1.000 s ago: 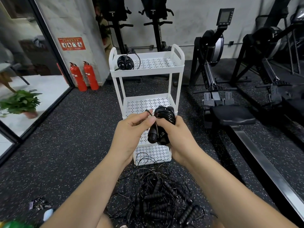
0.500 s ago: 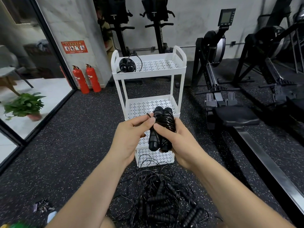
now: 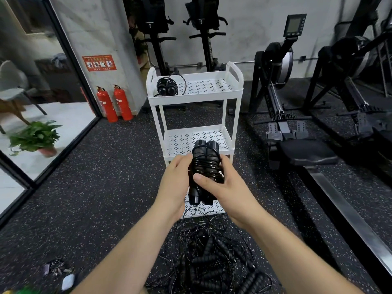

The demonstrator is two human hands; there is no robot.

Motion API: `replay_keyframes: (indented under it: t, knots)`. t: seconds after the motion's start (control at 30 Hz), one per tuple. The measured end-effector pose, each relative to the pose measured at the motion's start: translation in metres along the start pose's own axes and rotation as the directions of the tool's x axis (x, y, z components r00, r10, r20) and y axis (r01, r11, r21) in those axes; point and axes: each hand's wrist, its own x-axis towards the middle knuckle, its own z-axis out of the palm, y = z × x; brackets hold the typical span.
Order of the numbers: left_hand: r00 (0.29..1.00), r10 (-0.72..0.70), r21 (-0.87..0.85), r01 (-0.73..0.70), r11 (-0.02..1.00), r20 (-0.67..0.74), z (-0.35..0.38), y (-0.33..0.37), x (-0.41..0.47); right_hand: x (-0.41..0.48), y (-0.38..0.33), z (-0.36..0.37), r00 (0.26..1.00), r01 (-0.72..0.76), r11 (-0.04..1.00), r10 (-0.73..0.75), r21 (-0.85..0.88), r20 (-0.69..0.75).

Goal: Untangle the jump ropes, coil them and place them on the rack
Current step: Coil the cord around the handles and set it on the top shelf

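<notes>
Both hands hold one black jump rope bundle (image 3: 204, 164), its two handles side by side and upright with the cord wound round them. My left hand (image 3: 175, 183) grips it from the left; my right hand (image 3: 226, 184) grips it from the right, thumb across the front. Behind stands the white three-tier rack (image 3: 232, 90). A coiled black jump rope (image 3: 167, 87) lies at the left of its top shelf. On the floor below my arms lies a tangled heap of black jump ropes (image 3: 210, 266) with several handles.
Rowing machines (image 3: 297, 132) stand to the right on the speckled rubber floor. Two red fire extinguishers (image 3: 114, 103) lean at the wall left of the rack. A glass wall with a potted plant (image 3: 35, 136) behind it runs along the left. Small litter (image 3: 57, 270) lies at bottom left.
The bundle has been turned more upright and lifted slightly. My left fingers, which pinched the cord end at the top, now wrap the bundle's side. The view shifted a little.
</notes>
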Motion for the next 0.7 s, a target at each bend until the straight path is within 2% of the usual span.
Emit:
replay_keyframes:
  t: [0.17,0.3,0.4,0.5,0.6,0.7]
  knots:
    - [0.996,-0.041,-0.058,0.045,0.997,0.081,0.003,0.003,0.002,0.005,-0.013,0.004,0.997,-0.069,0.995,0.070,-0.068,0.013]
    - [0.996,-0.016,0.060,0.010,0.998,0.089,0.002,0.001,0.003,0.012,-0.016,0.001,0.989,-0.139,0.988,0.142,-0.069,0.046]
    - [0.992,-0.056,0.059,0.050,0.997,0.109,-0.001,0.004,0.006,0.014,-0.016,-0.005,0.988,-0.128,0.966,0.144,-0.226,0.055]
    - [0.997,-0.065,0.002,0.065,0.998,0.050,0.004,0.003,0.005,0.018,-0.011,-0.006,0.990,-0.120,0.937,0.139,-0.329,0.035]
    - [1.000,-0.021,0.028,0.022,0.999,-0.022,0.009,0.000,0.007,0.021,-0.006,-0.002,0.994,-0.107,0.969,0.102,-0.224,-0.036]
    - [0.999,0.035,0.122,-0.030,0.992,-0.041,0.013,0.004,0.011,0.026,0.000,0.001,0.990,-0.090,0.975,0.065,-0.203,-0.127]
